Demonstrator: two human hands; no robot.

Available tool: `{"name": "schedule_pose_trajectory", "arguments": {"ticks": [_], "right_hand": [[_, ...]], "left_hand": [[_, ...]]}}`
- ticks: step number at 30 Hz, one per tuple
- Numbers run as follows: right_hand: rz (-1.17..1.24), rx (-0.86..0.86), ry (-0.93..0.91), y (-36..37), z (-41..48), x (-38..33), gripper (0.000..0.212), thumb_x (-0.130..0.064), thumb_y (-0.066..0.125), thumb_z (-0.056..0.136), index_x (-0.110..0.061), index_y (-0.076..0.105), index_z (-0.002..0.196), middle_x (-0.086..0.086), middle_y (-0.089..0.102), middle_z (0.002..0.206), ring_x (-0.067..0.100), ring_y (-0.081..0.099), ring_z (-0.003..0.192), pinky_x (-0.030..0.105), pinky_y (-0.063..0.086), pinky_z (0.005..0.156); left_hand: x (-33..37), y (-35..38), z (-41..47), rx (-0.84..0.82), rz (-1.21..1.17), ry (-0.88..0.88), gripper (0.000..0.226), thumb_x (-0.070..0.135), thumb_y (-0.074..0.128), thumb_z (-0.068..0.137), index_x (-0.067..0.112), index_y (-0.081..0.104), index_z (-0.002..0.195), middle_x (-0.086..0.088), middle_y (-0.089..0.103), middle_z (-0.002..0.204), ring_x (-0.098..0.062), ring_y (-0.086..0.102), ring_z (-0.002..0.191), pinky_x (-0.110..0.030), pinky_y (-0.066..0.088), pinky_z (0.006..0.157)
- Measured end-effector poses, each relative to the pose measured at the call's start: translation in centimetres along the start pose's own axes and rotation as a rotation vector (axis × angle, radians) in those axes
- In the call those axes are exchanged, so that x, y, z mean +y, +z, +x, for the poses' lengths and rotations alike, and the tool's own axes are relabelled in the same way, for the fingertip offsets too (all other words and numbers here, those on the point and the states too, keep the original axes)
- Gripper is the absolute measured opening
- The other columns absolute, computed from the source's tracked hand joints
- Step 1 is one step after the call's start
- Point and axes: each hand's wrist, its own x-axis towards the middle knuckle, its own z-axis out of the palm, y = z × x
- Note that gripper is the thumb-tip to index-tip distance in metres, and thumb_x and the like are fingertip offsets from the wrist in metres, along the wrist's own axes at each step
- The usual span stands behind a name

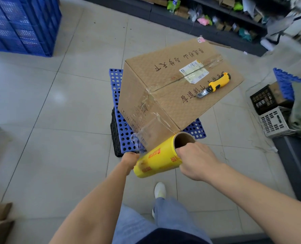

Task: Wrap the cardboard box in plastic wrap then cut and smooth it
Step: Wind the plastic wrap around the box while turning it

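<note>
head view: the cardboard box [172,81] is seen set on a blue perforated crate [121,120], with one lower corner pointed toward the person. a sheet of plastic film [146,136] is stretched from the box's near left face down to the yellow plastic wrap roll [156,159], which is held just in front of that corner, close to it. the roll's long axis is slanted: its open core end is raised toward the box's corner, its other end lowered to the box's left. the right hand [195,159] is curled round the rim of the open end. the left hand [130,161] is set at the lower end; its fingers are hidden behind the roll, so their hold cannot be told. the box lies ahead of both hands, the right one nearer its corner. the coming pass is judged to need the roll carried round the box's right side, film kept taut. a yellow utility knife [215,85] is laid on the box's top. stacked blue crates [23,23] are seen well beyond the box's left.
</note>
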Motion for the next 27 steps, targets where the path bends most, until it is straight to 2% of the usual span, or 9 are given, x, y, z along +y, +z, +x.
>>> {"name": "schedule_pose_trajectory", "arguments": {"ticks": [2, 4, 6, 8, 10, 14, 20, 24, 27], "right_hand": [[0.003, 0.013, -0.045, 0.0, -0.3, 0.5, 0.005, -0.015, 0.049, 0.085, -0.019, 0.047, 0.085, 0.01, 0.065, 0.106, 0.032, 0.059, 0.098, 0.031, 0.03, 0.065], [-0.011, 0.02, -0.103, 0.2, -0.5, 1.2, 0.004, -0.016, 0.049, 0.087, -0.02, 0.05, 0.088, 0.009, 0.065, 0.105, 0.031, 0.059, 0.097, 0.031, 0.03, 0.065], [-0.057, 0.038, -0.169, 0.7, -0.6, 2.0, 0.016, -0.015, 0.048, 0.087, -0.017, 0.058, 0.1, 0.009, 0.065, 0.106, 0.031, 0.059, 0.098, 0.03, 0.031, 0.066], [-0.103, 0.044, -0.234, 1.2, -0.4, 3.0, 0.021, -0.013, 0.046, 0.088, -0.014, 0.058, 0.106, 0.01, 0.065, 0.107, 0.032, 0.059, 0.1, 0.031, 0.031, 0.066], [-0.142, 0.048, -0.319, 1.5, -0.3, 4.0, 0.023, -0.012, 0.045, 0.088, -0.013, 0.056, 0.109, 0.01, 0.064, 0.109, 0.032, 0.058, 0.102, 0.032, 0.03, 0.062], [-0.213, 0.071, -0.491, 2.1, 0.2, 6.3, 0.023, -0.008, 0.046, 0.086, -0.012, 0.055, 0.107, 0.01, 0.064, 0.107, 0.032, 0.056, 0.103, 0.032, 0.027, 0.056], [-0.29, 0.116, -0.669, 2.8, 1.3, 9.2, 0.021, -0.01, 0.047, 0.085, -0.013, 0.054, 0.104, 0.008, 0.063, 0.105, 0.029, 0.052, 0.1, 0.029, 0.016, 0.047], [-0.281, 0.182, -0.701, 3.1, 1.5, 10.2, 0.02, -0.013, 0.049, 0.087, -0.014, 0.054, 0.106, 0.006, 0.063, 0.103, 0.026, 0.052, 0.099, 0.032, 0.03, 0.06], [-0.251, 0.171, -0.681, 3.1, 1.6, 10.5, 0.02, -0.008, 0.048, 0.086, -0.014, 0.053, 0.104, 0.005, 0.061, 0.1, 0.025, 0.045, 0.089, 0.031, 0.029, 0.056]], "left_hand": [[-1.6, 0.8, 0.3, 0.012, -0.045, -0.046, 0.018, 0.01, 0.046, 0.094, 0.01, 0.052, 0.076, -0.005, 0.045, 0.069, -0.016, 0.037, 0.058, -0.028, 0.033, 0.057], [-2.6, 1.9, 0.5, 0.032, -0.098, -0.065, 0.022, 0.02, 0.045, 0.096, 0.006, 0.059, 0.104, -0.011, 0.057, 0.09, -0.018, 0.045, 0.069, -0.029, 0.037, 0.065], [-3.2, 3.4, 0.8, 0.05, -0.167, -0.086, 0.039, 0.029, 0.042, 0.099, 0.008, 0.049, 0.13, -0.014, 0.055, 0.122, -0.024, 0.052, 0.095, -0.033, 0.039, 0.077], [-3.7, 5.3, 1.0, 0.069, -0.26, -0.107, 0.045, 0.033, 0.04, 0.1, 0.009, 0.041, 0.137, -0.013, 0.048, 0.134, -0.027, 0.047, 0.113, -0.038, 0.038, 0.091], [-4.2, 7.4, 1.0, 0.078, -0.4, -0.156, 0.051, 0.04, 0.041, 0.099, 0.01, 0.037, 0.14, -0.012, 0.044, 0.138, -0.028, 0.044, 0.116, -0.042, 0.035, 0.101], [-4.9, 10.8, 1.6, 0.106, -0.623, -0.196, 0.065, 0.054, 0.047, 0.091, 0.012, 0.038, 0.14, -0.012, 0.041, 0.141, -0.031, 0.046, 0.11, -0.039, 0.04, 0.094], [-4.9, 13.7, 2.1, 0.16, -0.869, -0.14, 0.055, 0.05, 0.047, 0.093, 0.012, 0.047, 0.133, -0.01, 0.053, 0.126, -0.028, 0.052, 0.109, -0.039, 0.043, 0.095], [-4.8, 14.7, 2.1, 0.189, -0.948, -0.11, 0.051, 0.048, 0.046, 0.094, 0.014, 0.048, 0.132, -0.01, 0.054, 0.124, -0.028, 0.051, 0.112, -0.04, 0.042, 0.098], [-4.5, 14.9, 2.3, 0.221, -1.017, -0.096, 0.039, 0.04, 0.047, 0.094, 0.016, 0.052, 0.124, -0.009, 0.056, 0.124, -0.026, 0.052, 0.107, -0.043, 0.039, 0.102]]}}
